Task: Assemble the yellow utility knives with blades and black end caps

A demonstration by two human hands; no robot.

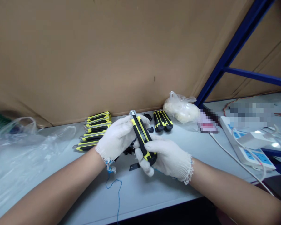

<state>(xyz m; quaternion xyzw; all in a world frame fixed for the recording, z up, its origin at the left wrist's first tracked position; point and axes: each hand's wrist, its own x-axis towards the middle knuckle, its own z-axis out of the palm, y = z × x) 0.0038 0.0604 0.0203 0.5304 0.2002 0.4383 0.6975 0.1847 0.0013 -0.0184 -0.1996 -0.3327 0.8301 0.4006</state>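
Observation:
Both my hands wear white knit gloves and together hold a yellow-and-black snap-off utility knife (141, 137) upright above the table. My left hand (117, 139) grips its upper part near the metal blade end, and my right hand (165, 157) wraps its lower end. A stack of similar knives (96, 129) lies just beyond my left hand. Another small group of knives (162, 121) lies beyond my right hand. Small black plastic parts (128, 150) sit beneath my hands, and a dark snap-off blade (134, 166) lies by my right hand.
A grey table (140, 197) runs beneath everything, backed by a cardboard wall (84, 56) and a blue metal shelf frame (224, 65). A clear plastic sheet (18, 156) lies at left, a white power strip (243, 140) at right, and a blue thread (113, 184) hangs near the front edge.

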